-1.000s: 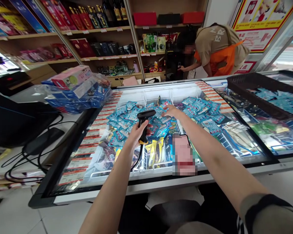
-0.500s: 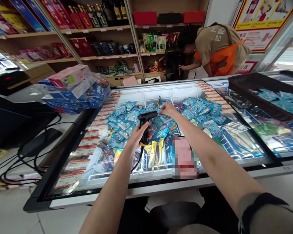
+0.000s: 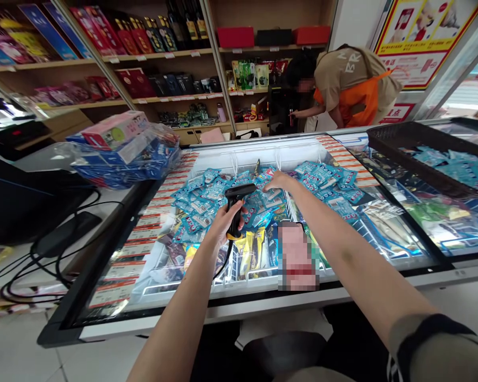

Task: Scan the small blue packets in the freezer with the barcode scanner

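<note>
My left hand [image 3: 231,218] is closed around the handle of a black and yellow barcode scanner [image 3: 239,190], held above the freezer's glass top. The scanner's head points right, and its cable hangs down past my wrist. My right hand [image 3: 281,181] is just beyond the scanner's head, low over a spread of small blue packets [image 3: 203,197]. Its thumb stands apart from the bent fingers, whose tips are partly hidden; nothing shows held between them. More blue packets [image 3: 329,178] lie in a heap to its right. A phone-shaped pink item [image 3: 298,254], blurred, lies near the front edge.
Blue boxes in plastic wrap [image 3: 123,159] are stacked at the left. Tangled black cables [image 3: 69,233] lie beside them. A dark tray [image 3: 402,154] with blue packets stands at the right. Behind the freezer [image 3: 263,302], a person in an orange apron [image 3: 356,101] bends by stocked shelves.
My right hand has shifted slightly right, and its thumb has come away from the fingers, showing more of the packets beneath. My left hand keeps the scanner in nearly the same place.
</note>
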Motion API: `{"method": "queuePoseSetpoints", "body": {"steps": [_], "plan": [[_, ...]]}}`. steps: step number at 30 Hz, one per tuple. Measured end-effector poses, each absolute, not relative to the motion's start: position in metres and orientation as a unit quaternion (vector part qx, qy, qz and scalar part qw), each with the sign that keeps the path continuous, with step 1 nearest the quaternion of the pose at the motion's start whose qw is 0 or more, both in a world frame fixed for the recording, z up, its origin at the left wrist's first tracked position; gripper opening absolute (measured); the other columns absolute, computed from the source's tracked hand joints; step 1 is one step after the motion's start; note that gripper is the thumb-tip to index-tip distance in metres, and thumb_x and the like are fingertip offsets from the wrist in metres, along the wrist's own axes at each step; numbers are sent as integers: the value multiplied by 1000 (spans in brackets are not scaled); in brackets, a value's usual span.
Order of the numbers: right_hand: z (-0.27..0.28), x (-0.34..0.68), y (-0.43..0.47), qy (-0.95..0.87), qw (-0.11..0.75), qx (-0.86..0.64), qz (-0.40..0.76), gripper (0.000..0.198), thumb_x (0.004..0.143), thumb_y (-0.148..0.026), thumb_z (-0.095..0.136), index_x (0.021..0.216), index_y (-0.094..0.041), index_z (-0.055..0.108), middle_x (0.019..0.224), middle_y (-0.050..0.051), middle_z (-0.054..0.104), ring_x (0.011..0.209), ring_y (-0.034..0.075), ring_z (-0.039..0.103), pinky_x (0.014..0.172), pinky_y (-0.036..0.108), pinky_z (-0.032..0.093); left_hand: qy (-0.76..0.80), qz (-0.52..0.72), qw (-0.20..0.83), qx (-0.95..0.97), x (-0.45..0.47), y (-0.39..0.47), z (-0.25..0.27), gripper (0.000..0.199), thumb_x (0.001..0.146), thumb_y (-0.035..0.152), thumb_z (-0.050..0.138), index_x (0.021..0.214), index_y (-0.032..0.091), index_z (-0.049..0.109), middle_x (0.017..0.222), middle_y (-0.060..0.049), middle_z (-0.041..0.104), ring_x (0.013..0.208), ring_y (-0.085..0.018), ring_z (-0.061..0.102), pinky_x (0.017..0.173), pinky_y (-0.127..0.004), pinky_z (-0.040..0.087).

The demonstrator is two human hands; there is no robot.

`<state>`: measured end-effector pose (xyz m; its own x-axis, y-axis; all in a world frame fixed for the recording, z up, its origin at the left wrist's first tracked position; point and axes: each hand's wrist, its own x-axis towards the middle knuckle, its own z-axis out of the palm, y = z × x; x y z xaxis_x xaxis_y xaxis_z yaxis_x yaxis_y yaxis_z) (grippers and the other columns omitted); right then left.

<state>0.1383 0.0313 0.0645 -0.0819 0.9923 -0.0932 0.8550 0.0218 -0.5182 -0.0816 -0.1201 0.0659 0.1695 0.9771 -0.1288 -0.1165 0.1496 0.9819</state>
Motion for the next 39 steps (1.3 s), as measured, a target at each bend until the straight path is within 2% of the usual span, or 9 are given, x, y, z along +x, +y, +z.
{"method": "queuePoseSetpoints", "body": {"steps": [3, 7, 10, 12, 15, 19, 25, 28, 39], "plan": [[55, 151, 29, -647, 202, -677, 287, 40, 57, -51, 80, 70, -18, 62, 63, 0, 60, 65, 18, 60, 55, 25, 44, 449, 440, 615, 476, -78, -119, 66, 46, 74, 52, 70, 99, 14, 59, 79, -5, 65, 43, -7, 50, 39, -22, 36], [44, 169, 13, -531, 405, -665, 334, 38, 63, -50, 76, 73, -18, 57, 58, -5, 52, 56, 13, 53, 49, 23, 40, 431, 426, 630, 486, -70, -117, 65, 46, 77, 51, 69, 101, 14, 59, 80, -5, 66, 43, -7, 51, 40, -22, 37], [37, 184, -5, -451, 560, -594, 360, 47, 60, -46, 78, 91, -17, 57, 70, -3, 59, 63, 14, 58, 54, 25, 48, 439, 419, 636, 477, -64, -115, 64, 47, 77, 51, 69, 103, 14, 59, 83, -6, 66, 51, -9, 58, 46, -23, 44], [30, 193, -18, -416, 612, -543, 397, 63, 57, -43, 80, 109, -19, 53, 80, -1, 62, 68, 17, 62, 55, 30, 54, 451, 406, 635, 479, -61, -114, 64, 47, 77, 52, 69, 102, 14, 60, 84, -7, 66, 57, -12, 61, 51, -25, 49], [17, 201, -32, -374, 667, -506, 399, 66, 57, -41, 79, 112, -19, 50, 89, 3, 60, 73, 20, 64, 63, 39, 60, 455, 391, 632, 490, -58, -115, 65, 46, 78, 53, 68, 102, 14, 59, 87, -7, 66, 57, -12, 61, 50, -25, 48], [3, 202, -34, -383, 680, -479, 402, 60, 60, -40, 78, 109, -20, 48, 92, 4, 60, 81, 22, 66, 74, 46, 61, 437, 398, 636, 496, -56, -115, 65, 44, 80, 52, 66, 102, 16, 56, 80, -4, 63, 48, -8, 53, 41, -22, 39], [-2, 201, -28, -389, 675, -474, 410, 47, 71, -40, 71, 108, -22, 47, 86, 2, 59, 74, 21, 67, 76, 46, 61, 425, 379, 658, 493, -55, -116, 66, 40, 80, 52, 66, 98, 18, 54, 67, 2, 52, 44, -7, 47, 38, -19, 31], [-2, 202, -27, -374, 673, -475, 426, 42, 76, -40, 67, 108, -23, 47, 80, 0, 56, 70, 21, 68, 76, 46, 61, 420, 361, 660, 507, -53, -117, 65, 41, 81, 53, 65, 96, 17, 54, 67, 3, 49, 43, -6, 45, 38, -19, 31], [2, 204, -33, -365, 676, -466, 439, 31, 79, -35, 65, 102, -23, 47, 69, -5, 48, 67, 20, 69, 77, 42, 61, 437, 332, 634, 545, -48, -115, 63, 42, 82, 55, 63, 96, 17, 53, 69, 2, 50, 44, -7, 47, 38, -21, 32]]}}
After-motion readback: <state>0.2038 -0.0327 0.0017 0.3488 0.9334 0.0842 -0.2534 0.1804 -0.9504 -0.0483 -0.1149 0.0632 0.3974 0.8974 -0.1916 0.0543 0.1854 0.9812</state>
